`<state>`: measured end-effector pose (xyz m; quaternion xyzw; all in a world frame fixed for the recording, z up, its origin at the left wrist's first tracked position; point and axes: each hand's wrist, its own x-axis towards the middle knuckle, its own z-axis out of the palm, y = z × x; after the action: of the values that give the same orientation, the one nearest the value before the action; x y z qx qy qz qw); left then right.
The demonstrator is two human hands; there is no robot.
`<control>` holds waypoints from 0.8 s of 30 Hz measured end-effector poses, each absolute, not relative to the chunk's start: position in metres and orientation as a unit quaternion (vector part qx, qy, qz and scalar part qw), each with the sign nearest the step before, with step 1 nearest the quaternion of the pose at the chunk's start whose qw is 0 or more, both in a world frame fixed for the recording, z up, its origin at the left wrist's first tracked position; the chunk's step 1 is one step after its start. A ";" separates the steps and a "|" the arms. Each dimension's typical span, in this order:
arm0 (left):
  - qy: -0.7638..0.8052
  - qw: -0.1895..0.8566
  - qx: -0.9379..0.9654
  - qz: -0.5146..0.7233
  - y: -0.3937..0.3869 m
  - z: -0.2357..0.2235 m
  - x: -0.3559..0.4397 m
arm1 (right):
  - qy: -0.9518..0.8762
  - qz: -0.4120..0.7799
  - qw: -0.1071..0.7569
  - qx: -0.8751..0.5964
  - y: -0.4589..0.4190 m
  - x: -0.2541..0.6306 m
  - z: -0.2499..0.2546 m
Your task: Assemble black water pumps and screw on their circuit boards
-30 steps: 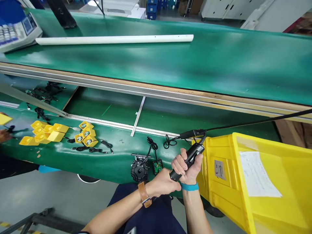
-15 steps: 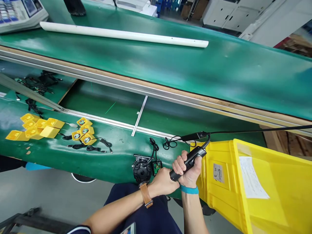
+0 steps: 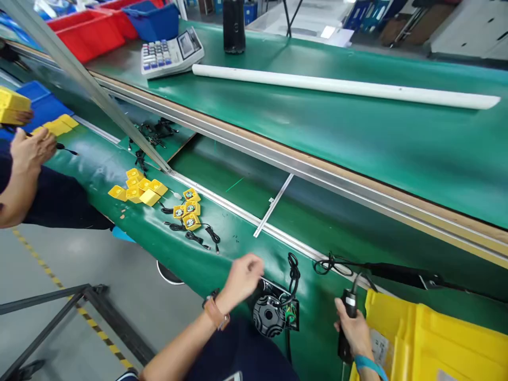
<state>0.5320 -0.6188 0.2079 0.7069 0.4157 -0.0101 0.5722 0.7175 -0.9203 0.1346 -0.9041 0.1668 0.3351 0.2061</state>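
Observation:
My left hand [image 3: 244,280] hangs open just above a round black ribbed housing [image 3: 269,316], touching nothing that I can see. A small green circuit board [image 3: 291,316] lies beside that housing, with a coiled black cable [image 3: 293,272] rising from it. My right hand [image 3: 353,330] grips a black corded electric screwdriver [image 3: 349,312] upright next to a yellow plastic crate [image 3: 416,338]. Its cord runs to a black bar on the green belt [image 3: 402,274]. Further left are yellow housings with small fans [image 3: 190,209] and a cluster of plain yellow housings [image 3: 138,188].
A co-worker's hand [image 3: 32,151] works at the left, near blue bins. A metal rail [image 3: 273,203] divides the belts. A calculator [image 3: 172,53], white tube [image 3: 341,84] and black bottle [image 3: 234,26] stand on the far belt. Red bins [image 3: 89,34] stand behind.
My left hand has let go of the screwdriver and is now apart from it. The right hand has carried the tool lower and rightward. The view has swung left, bringing in the co-worker.

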 end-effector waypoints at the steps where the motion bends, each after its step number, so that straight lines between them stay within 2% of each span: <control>1: 0.453 0.526 0.720 -0.005 -0.601 0.189 0.527 | 0.166 0.348 0.190 -0.903 -0.920 0.712 0.127; 6: 0.517 0.412 0.749 -0.047 -0.546 0.103 0.519 | 0.156 0.328 0.095 -0.927 -0.903 0.691 0.112; 10: 0.490 0.377 0.781 -0.081 -0.539 0.066 0.527 | 0.118 0.272 0.024 -0.955 -0.886 0.696 0.134; 12: 0.478 0.368 0.792 -0.098 -0.537 0.055 0.531 | 0.061 0.195 0.034 -0.978 -0.866 0.700 0.158; 14: 0.472 0.361 0.796 -0.112 -0.536 0.047 0.533 | -0.046 0.103 0.098 -0.989 -0.828 0.700 0.182; 15: 0.471 0.359 0.797 -0.118 -0.535 0.044 0.533 | -0.106 0.094 0.143 -0.979 -0.802 0.698 0.190; 17: 0.473 0.358 0.796 -0.124 -0.534 0.040 0.535 | -0.278 0.219 0.200 -0.914 -0.742 0.691 0.194; 18: 0.475 0.359 0.794 -0.125 -0.534 0.038 0.536 | -0.371 0.318 0.168 -0.856 -0.711 0.686 0.188; 19: 0.478 0.362 0.791 -0.123 -0.535 0.037 0.537 | -0.419 0.370 0.144 -0.817 -0.681 0.681 0.177; 24: 0.502 0.406 0.760 -0.077 -0.537 0.041 0.535 | -0.513 0.466 0.002 -0.721 -0.590 0.661 0.100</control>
<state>0.5347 -0.5374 0.0411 0.7600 0.5017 -0.0774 0.4058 0.6613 -0.5898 0.1003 -0.7210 -0.5129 0.4660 0.0017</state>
